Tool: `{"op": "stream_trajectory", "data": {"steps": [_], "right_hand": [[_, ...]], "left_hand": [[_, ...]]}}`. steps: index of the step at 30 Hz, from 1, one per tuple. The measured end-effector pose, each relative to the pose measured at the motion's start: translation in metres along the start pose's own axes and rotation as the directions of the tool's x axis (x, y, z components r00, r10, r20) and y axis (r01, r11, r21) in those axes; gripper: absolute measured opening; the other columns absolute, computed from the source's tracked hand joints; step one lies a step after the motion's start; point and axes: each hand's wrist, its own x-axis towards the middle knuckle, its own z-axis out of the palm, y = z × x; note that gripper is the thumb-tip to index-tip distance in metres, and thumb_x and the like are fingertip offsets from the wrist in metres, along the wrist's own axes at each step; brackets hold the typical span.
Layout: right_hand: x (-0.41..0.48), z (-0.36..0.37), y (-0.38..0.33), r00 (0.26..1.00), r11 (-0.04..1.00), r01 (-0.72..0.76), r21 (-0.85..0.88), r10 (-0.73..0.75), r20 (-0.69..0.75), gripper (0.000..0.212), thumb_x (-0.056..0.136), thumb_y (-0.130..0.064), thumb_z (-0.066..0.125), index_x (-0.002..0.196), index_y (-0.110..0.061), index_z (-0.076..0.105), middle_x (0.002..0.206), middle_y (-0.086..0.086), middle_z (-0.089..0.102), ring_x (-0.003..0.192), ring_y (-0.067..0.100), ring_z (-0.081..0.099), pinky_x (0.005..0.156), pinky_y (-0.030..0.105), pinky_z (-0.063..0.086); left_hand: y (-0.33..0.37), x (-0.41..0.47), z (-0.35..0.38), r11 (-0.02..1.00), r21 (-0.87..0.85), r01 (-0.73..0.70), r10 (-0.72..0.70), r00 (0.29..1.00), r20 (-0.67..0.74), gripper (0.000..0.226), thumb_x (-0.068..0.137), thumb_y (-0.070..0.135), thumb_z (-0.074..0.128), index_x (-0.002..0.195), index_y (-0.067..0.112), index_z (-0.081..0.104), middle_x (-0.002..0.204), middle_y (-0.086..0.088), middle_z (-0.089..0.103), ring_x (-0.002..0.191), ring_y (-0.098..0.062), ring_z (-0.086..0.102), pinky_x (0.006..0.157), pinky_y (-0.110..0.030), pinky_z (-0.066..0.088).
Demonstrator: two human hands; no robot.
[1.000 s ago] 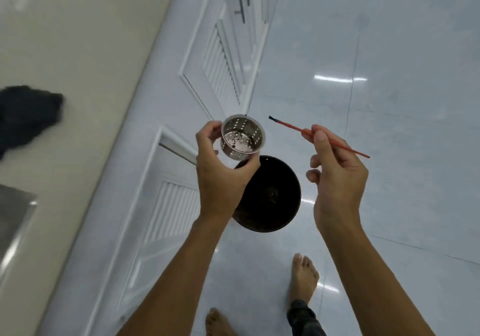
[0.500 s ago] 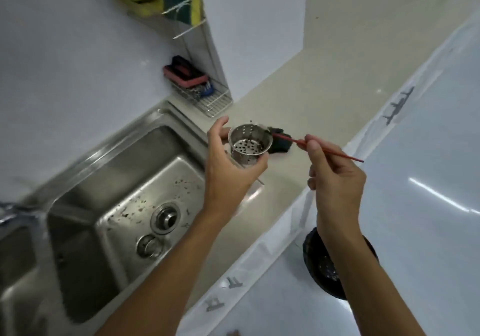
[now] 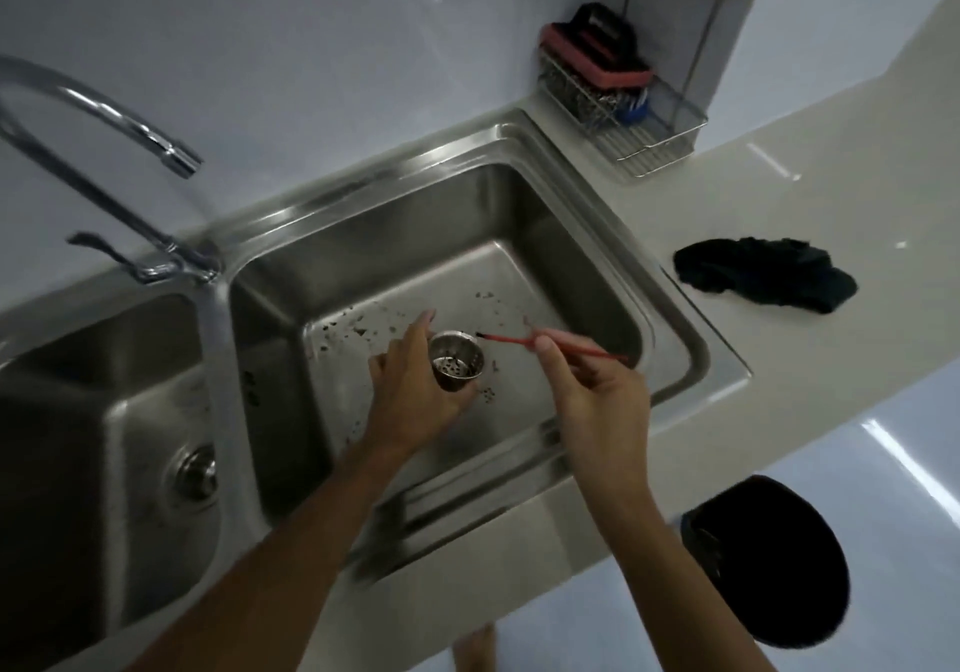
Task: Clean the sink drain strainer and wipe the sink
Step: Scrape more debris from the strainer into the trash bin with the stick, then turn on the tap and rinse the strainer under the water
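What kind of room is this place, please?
Most likely a home kitchen: a stainless-steel double-bowl sink set in a pale stone countertop, a curved chrome faucet, and a wire rack holding scrubbing sponges.

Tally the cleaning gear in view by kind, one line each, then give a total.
Drain strainer, in the left hand: 1
Red brush, in the right hand: 1
Dark cloth: 1
Scrubbing brush: 1
Total: 4

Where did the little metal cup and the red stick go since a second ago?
Both hands swung from above the black bin over to the steel sink. The left hand still grips the perforated metal strainer cup, the right hand still pinches the thin red brush.
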Motion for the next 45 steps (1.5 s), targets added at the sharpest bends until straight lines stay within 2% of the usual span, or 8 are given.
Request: {"op": "stream_trajectory", "data": {"steps": [3,7,14,17,27,35,40,45], "right_hand": [[0.011,0.009,0.009,1.0,0.997,-0.011,-0.074,0.009,-0.022,0.022,0.095,-0.033,0.064,0.11,-0.022,0.077,0.101,-0.016,0.077,0.083,-0.005,0.07,0.072,0.009,0.055],[0.029,0.024,0.018,0.999,0.988,-0.022,-0.15,0.015,-0.05,0.02,0.096,-0.029,0.064,0.108,-0.02,0.077,0.105,-0.018,0.074,0.089,-0.012,0.068,0.074,0.002,0.05],[0.052,0.05,0.038,0.996,0.954,-0.086,-0.287,0.071,-0.062,0.021,0.095,-0.034,0.066,0.108,-0.022,0.078,0.11,-0.016,0.075,0.066,-0.008,0.062,0.057,0.007,0.047],[0.056,0.06,0.044,0.994,0.945,-0.109,-0.308,0.094,-0.063,0.02,0.094,-0.035,0.066,0.106,-0.023,0.077,0.11,-0.015,0.075,0.062,-0.006,0.062,0.053,0.009,0.045],[0.06,0.07,0.05,0.996,0.924,-0.088,-0.371,0.078,-0.042,0.019,0.094,-0.03,0.069,0.108,-0.022,0.079,0.115,-0.017,0.075,0.091,-0.001,0.071,0.084,0.023,0.06],[0.058,0.068,0.052,0.998,0.941,-0.047,-0.334,0.031,-0.053,0.023,0.095,-0.031,0.066,0.116,-0.031,0.072,0.121,-0.015,0.073,0.072,-0.004,0.065,0.072,0.02,0.057],[0.089,0.05,0.022,0.973,0.935,0.144,-0.325,-0.193,-0.123,0.031,0.096,-0.026,0.063,0.127,-0.031,0.062,0.118,-0.016,0.067,0.1,-0.012,0.064,0.091,0.007,0.05],[0.18,0.012,-0.017,0.915,0.852,0.263,-0.453,-0.369,-0.162,0.033,0.1,-0.025,0.063,0.132,-0.028,0.066,0.118,-0.005,0.074,0.095,0.013,0.07,0.087,0.037,0.06]], "left_hand": [[-0.021,0.018,0.015,0.999,0.044,0.0,-0.005,0.994,0.109,0.112,0.068,0.057,0.086,0.156,0.033,0.021,0.146,0.0,0.054,0.136,-0.021,0.044,0.108,-0.034,0.017],[-0.038,0.042,0.033,0.995,0.095,-0.039,0.021,0.982,0.185,0.113,0.068,0.052,0.086,0.158,0.026,0.023,0.154,0.0,0.048,0.142,-0.022,0.042,0.111,-0.04,0.016],[-0.062,0.067,0.051,0.963,0.221,-0.156,0.077,0.942,0.327,0.084,0.069,0.046,0.086,0.14,0.027,0.046,0.147,0.004,0.049,0.136,-0.019,0.046,0.109,-0.046,0.028],[-0.07,0.07,0.052,0.946,0.275,-0.174,0.062,0.926,0.373,0.089,0.063,0.05,0.089,0.137,0.026,0.046,0.143,0.005,0.05,0.132,-0.019,0.047,0.107,-0.047,0.03],[-0.071,0.069,0.058,0.946,0.256,-0.202,0.085,0.911,0.404,0.098,0.055,0.065,0.089,0.134,0.027,0.046,0.14,0.005,0.049,0.13,-0.02,0.047,0.104,-0.045,0.035],[-0.052,0.059,0.051,0.971,0.178,-0.156,0.087,0.934,0.347,0.118,0.07,0.085,0.066,0.161,0.023,0.022,0.167,0.0,0.025,0.153,-0.022,0.023,0.123,-0.053,0.022],[0.002,0.081,0.044,0.984,0.052,-0.17,0.152,0.958,0.244,0.112,0.081,0.086,0.051,0.165,0.027,0.005,0.173,0.005,0.005,0.159,-0.015,0.004,0.127,-0.044,0.006],[0.099,0.137,0.043,0.956,-0.076,-0.283,0.287,0.956,0.055,0.093,0.09,0.083,0.039,0.163,0.032,0.015,0.173,0.008,0.012,0.158,-0.011,0.009,0.127,-0.045,0.01]]}}
